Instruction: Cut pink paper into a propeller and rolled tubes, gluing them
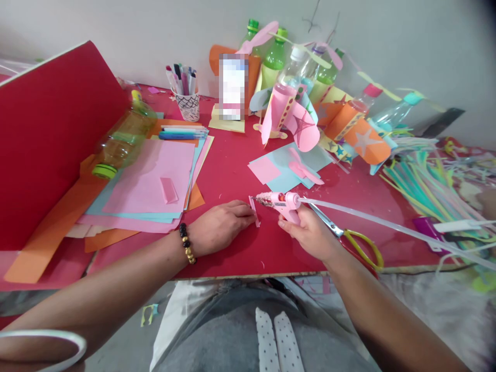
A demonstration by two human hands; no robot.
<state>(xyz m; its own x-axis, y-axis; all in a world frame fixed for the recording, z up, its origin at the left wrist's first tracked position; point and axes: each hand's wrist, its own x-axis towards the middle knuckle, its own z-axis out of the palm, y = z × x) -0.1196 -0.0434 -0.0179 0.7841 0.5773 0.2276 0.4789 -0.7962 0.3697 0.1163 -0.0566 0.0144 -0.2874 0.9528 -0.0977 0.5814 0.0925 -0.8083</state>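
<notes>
My right hand (306,232) is wrapped round the handle of a pink hot glue gun (284,203), a long clear glue stick (368,222) trailing from its back. The nozzle points left at a narrow pink paper strip (253,212) lying on the red tabletop; whether it touches the strip I cannot tell. My left hand (222,227) rests on the table with its fingertips pressed together at the strip's left side, holding it down. Scissors (352,243) with yellow handles lie partly behind my right wrist.
Coloured paper sheets (151,170), a plastic bottle (124,137) and pens (182,133) lie at left. Behind stand a cup of pens (188,106), a blurred phone (233,88) and several bottle airplanes (282,108). Paper cutouts (279,173) lie mid-table; plastic strips (414,191) are heaped at right.
</notes>
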